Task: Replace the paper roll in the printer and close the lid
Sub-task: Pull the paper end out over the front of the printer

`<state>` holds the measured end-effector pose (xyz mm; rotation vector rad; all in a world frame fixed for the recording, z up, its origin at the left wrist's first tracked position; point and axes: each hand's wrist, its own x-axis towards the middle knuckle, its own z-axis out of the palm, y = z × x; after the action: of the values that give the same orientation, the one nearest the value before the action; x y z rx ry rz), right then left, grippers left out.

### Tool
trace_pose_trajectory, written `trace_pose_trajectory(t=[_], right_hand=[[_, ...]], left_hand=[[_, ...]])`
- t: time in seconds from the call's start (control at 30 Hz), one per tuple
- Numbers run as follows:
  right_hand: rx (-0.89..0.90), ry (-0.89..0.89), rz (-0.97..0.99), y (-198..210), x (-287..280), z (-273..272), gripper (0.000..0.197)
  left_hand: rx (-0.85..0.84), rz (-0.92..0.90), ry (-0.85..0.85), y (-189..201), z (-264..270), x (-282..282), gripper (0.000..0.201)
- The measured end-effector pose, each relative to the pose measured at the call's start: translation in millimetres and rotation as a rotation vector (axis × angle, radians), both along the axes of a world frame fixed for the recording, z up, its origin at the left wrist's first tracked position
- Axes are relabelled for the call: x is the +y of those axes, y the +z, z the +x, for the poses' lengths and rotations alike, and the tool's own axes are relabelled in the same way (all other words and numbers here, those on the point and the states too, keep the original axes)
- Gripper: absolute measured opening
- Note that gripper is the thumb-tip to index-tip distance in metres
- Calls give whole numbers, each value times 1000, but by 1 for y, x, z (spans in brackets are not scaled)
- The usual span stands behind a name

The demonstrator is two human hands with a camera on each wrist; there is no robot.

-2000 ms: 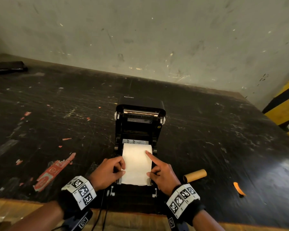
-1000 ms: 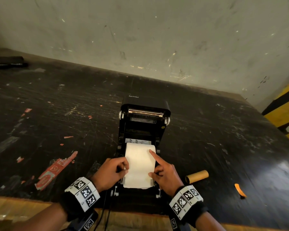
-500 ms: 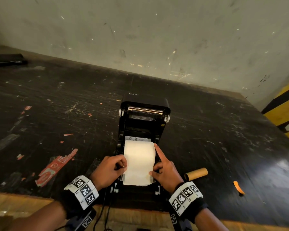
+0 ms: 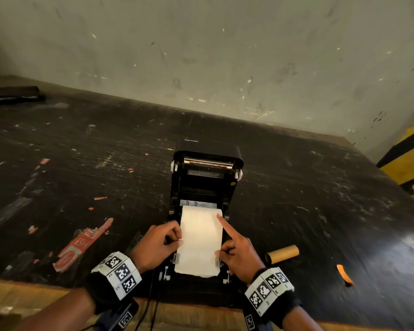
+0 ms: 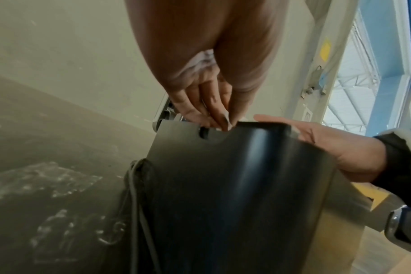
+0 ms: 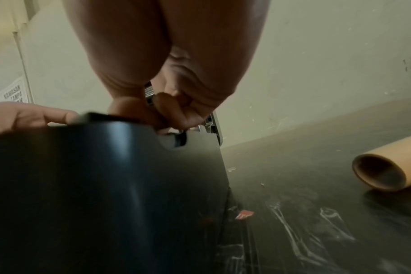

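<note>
Since half a second ago, we are seeing the right hand (image 4: pixel 237 255) slide its straight index finger up the right edge of the paper strip (image 4: pixel 200 240), its tip now touching the strip's upper right corner, while the left hand (image 4: pixel 157 246) is staying at the strip's left edge. We are seeing the left hand's fingers curled, thumb and fingertips pinching that edge of the paper. The right hand's other fingers are curling at the strip's lower right edge, the thumb lying on the paper; whether they are truly gripping it we cannot tell. The strip is lying at lower centre of the head view, drawn out over the front of the black printer (image 4: pixel 201 187). The printer's lid (image 4: pixel 208 158) is standing open above it. An empty cardboard core (image 4: pixel 282 254) is lying on the dark table (image 4: pixel 81 163), to the right of the hands.
</note>
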<state>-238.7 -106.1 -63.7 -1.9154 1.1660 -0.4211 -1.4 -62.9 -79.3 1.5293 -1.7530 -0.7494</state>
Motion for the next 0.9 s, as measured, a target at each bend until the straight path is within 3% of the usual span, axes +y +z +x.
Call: trace_pose_trajectory(t=[0.17, 0.27, 0.47, 0.6, 0.7, 0.83, 0.9], right_hand=[[8, -34, -28, 2, -5, 0, 71], [3, -8, -42, -5, -2, 1, 82], [-3, 11, -68, -12, -2, -3, 82], [27, 6, -126, -15, 1, -8, 76], [78, -24, -286, -14, 8, -13, 67], [65, 56, -445, -16, 22, -16, 42], [64, 146, -450, -20, 29, -17, 50]], left_hand=[[-49, 48, -95, 2, 0, 1, 20], [-57, 40, -85, 3, 0, 2, 14], [-57, -1, -22, 1, -6, 9, 14], [-133, 8, -38, -1, -3, 12, 15], [-245, -118, 15, -2, -5, 17, 14], [-363, -194, -51, -3, -4, 26, 44], [-467, -268, -39, -4, -3, 30, 42]])
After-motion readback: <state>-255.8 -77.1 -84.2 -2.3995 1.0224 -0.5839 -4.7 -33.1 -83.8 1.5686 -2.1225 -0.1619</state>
